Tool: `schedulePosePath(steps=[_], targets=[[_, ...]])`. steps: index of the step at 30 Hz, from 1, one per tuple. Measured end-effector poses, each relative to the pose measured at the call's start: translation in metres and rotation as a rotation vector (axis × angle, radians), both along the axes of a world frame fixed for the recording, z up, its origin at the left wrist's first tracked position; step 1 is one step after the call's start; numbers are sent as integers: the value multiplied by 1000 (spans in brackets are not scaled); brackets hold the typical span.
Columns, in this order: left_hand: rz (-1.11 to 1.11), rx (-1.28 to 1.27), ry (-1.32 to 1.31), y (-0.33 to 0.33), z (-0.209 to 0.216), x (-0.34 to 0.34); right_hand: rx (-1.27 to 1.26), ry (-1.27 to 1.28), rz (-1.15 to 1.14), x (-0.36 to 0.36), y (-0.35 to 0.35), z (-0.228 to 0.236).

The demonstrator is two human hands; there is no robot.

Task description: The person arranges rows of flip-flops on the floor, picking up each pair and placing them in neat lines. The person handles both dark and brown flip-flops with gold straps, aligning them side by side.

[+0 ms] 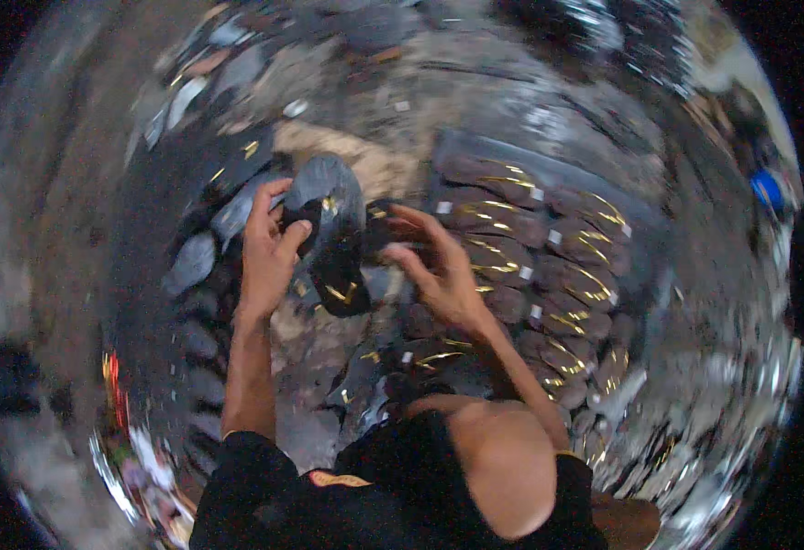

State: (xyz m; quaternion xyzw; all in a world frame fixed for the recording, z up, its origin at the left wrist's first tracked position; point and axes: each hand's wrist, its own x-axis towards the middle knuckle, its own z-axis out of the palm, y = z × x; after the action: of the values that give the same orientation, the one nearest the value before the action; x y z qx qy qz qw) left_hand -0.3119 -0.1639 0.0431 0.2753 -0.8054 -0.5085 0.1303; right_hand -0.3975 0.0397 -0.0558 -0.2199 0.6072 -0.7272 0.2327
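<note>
My left hand (269,243) is closed on a dark grey shoe sole (329,179), its thumb pressed on the near face. Below the sole, and partly covered by it, is a black sandal upper (338,284) with a gold trim; I cannot tell whether the two are joined. My right hand (439,270) is just to the right, thumb and fingers apart. A small black piece (377,229) shows by its fingertips; blur hides whether they touch it.
To the right, brown sandals (494,220) with gold straps and white tags lie in rows on a dark sheet (640,206). Several grey soles (191,261) lie at the left. A tan board (384,165) is beyond my hands. Something blue (767,191) stands at the far right.
</note>
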Motion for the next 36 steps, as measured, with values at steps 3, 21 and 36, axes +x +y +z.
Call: schedulePosePath(steps=[3,21,36], targets=[[-362,197,112,56,-6,-81,-48,34,-143,-30,39,31],[-1128,-150,369,296,-24,-153,16,-136,-781,-10,265,53],[-1085,-38,73,357,-102,-237,854,653,-924,49,295,44]])
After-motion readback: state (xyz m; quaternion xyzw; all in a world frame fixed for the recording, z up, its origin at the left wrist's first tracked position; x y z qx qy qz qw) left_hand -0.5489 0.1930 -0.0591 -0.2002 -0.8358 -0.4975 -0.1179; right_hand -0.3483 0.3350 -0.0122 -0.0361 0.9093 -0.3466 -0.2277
